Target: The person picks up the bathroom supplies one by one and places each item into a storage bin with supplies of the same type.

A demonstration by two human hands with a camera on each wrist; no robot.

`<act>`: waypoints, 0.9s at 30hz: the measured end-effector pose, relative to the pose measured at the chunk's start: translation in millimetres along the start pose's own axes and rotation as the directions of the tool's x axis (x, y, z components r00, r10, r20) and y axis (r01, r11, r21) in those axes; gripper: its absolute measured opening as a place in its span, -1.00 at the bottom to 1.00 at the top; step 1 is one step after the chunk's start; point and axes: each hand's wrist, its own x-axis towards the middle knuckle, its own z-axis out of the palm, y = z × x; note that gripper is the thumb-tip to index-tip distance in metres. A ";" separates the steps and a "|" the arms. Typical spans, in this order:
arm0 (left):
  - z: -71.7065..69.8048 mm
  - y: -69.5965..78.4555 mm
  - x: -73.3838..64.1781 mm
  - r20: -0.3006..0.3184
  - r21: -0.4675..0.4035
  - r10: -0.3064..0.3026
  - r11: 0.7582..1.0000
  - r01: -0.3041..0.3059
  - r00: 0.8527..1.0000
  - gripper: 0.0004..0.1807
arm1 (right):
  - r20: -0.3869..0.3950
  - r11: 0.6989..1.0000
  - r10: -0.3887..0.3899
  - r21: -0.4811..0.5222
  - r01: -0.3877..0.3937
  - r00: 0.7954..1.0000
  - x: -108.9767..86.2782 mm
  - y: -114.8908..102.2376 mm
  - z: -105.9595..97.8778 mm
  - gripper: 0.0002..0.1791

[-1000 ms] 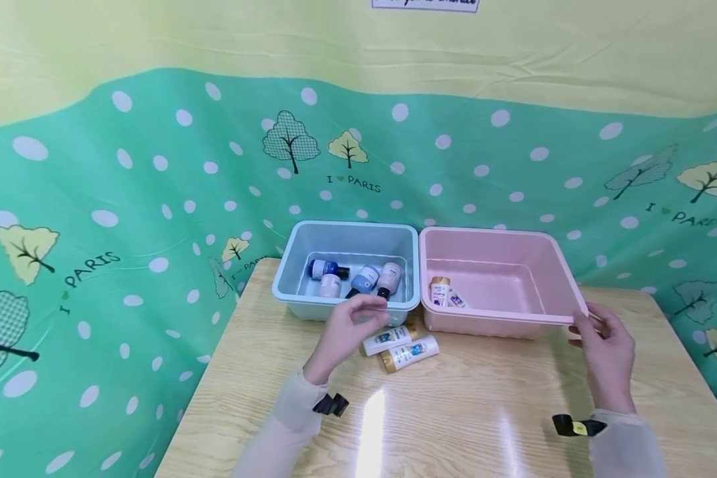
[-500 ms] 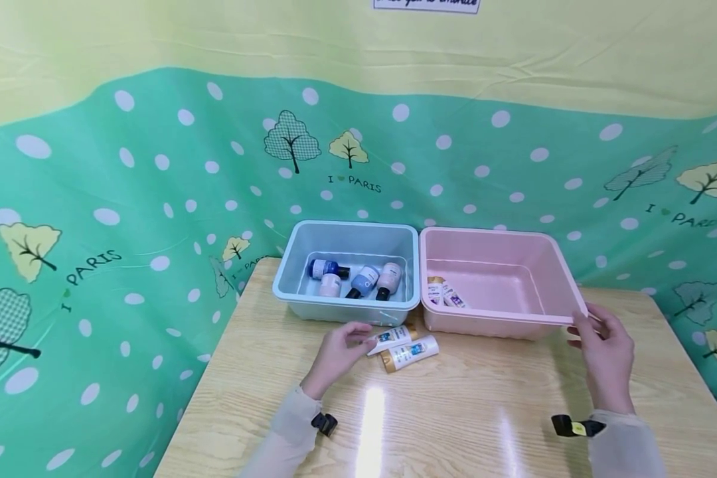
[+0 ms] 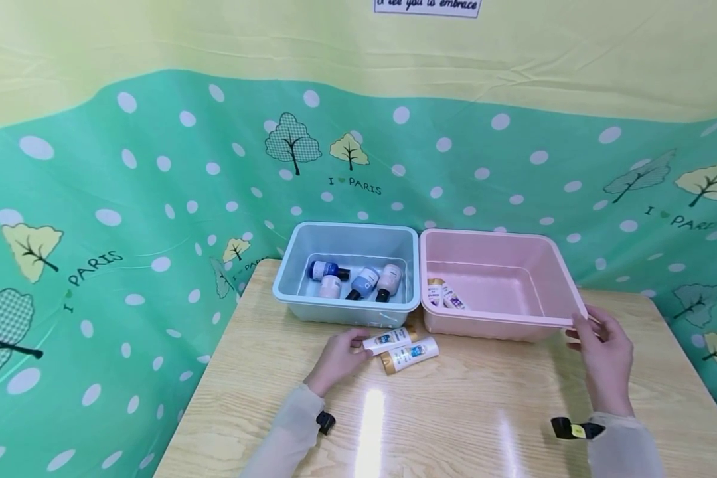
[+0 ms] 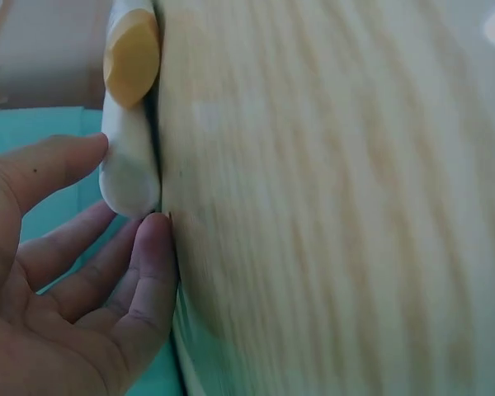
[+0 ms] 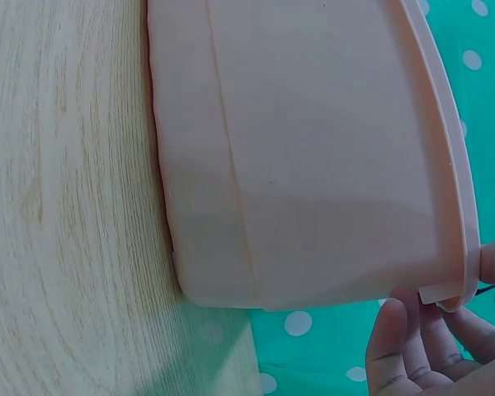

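Two white bottles with gold caps lie on the wooden table, in front of the bins. My left hand (image 3: 337,358) has thumb and fingers about the capless end of the farther white bottle (image 3: 385,340); in the left wrist view the thumb touches this bottle (image 4: 132,161) and the index finger passes behind it. The nearer white bottle (image 3: 413,354) lies just beside, cap to the left. At the right, my right hand (image 3: 606,358) holds the front right corner of the pink bin (image 3: 496,325), thumb at the rim and fingers beneath, as the right wrist view also shows.
A blue bin (image 3: 346,311) stands against the pink bin's left side, with several dark-capped bottles inside, among them a dark blue bottle (image 3: 324,269). Gold-capped white bottles (image 3: 435,292) lie in the pink bin's left end. A patterned green curtain (image 3: 478,166) hangs behind the table (image 3: 454,418).
My left hand has come down from before the blue bin's front rim to the farther white bottle's end on the table. My right hand stays on the pink bin's corner.
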 end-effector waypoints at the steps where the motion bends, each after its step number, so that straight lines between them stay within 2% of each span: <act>1: 0.7 0.0 0.8 0.001 0.010 0.003 1.000 -0.003 1.000 -0.52 | -0.001 1.000 -0.002 0.000 0.002 1.000 0.2 0.1 0.0 -0.55; 14: 3.6 -0.7 5.7 0.046 0.126 0.063 0.990 -0.068 0.997 -0.49 | 0.001 1.000 -0.003 0.031 0.003 1.000 -1.2 -1.2 0.1 -0.57; 19: 3.8 2.1 4.7 0.043 0.151 0.057 0.986 -0.063 0.997 -0.49 | -0.002 1.000 0.003 0.028 -0.003 1.000 -1.4 -1.0 -0.1 -0.56; 23: 4.7 0.7 4.7 0.039 0.138 0.060 0.988 -0.065 0.997 -0.48 | -0.009 1.000 0.007 0.025 -0.007 1.000 -1.2 -0.7 0.4 -0.56; 27: 5.2 -0.9 4.4 0.051 0.088 0.042 0.995 -0.046 0.998 -0.47 | -0.012 0.999 0.006 0.032 -0.006 1.000 -0.7 -0.1 1.0 -0.57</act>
